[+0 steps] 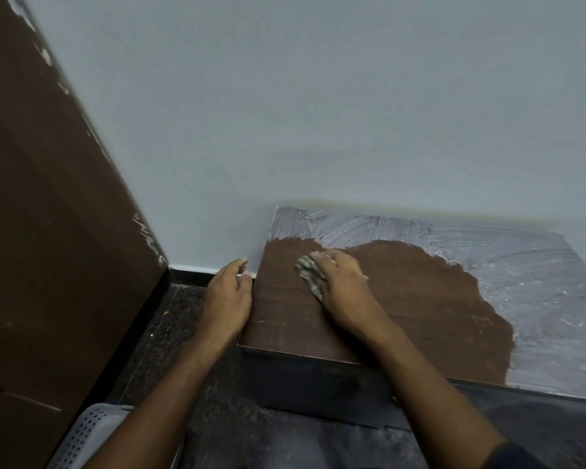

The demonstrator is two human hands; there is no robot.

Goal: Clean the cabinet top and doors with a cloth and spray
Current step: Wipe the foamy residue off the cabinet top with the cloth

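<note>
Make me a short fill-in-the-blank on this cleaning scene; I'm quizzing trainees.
1. The right hand presses a ____ on the cabinet top.
2. The left hand rests at the cabinet's ____ edge.
3. The whitish film remains on the far and ____ parts.

Missing words: cloth; left; right

The low brown wood-grain cabinet top (403, 299) looks matt and smooth at centre, filmed with streaky white residue at right. A crumpled grey mottled cloth (310, 275) looks soft and damp. Lower left, a white perforated plastic basket (85, 431); the dark floor (170, 336) is speckled stone.
</note>
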